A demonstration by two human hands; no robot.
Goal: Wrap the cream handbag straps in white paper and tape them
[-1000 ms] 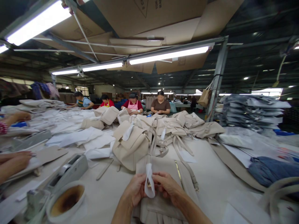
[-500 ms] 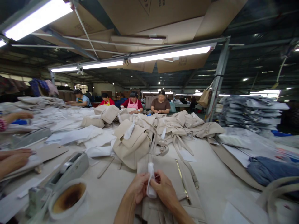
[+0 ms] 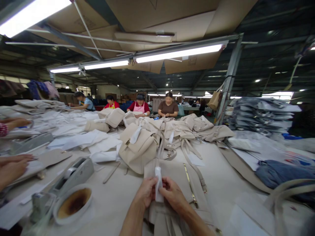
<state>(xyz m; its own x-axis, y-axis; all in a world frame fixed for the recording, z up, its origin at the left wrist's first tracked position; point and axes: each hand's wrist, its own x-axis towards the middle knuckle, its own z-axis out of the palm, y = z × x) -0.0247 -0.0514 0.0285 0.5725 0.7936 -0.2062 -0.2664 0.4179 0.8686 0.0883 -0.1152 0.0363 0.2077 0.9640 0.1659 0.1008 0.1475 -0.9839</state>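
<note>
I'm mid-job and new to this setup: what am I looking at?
No machine here: a camera worn on a person's head looks forward and down. Their bare left hand and right hand hold a white wrapping piece over a beige bag lying on the table. Just beyond sits a second bag; leftward are a grey tape dispenser and a white bowl with something brown inside. The other hands at the left edge aren't the wearer's.
</note>
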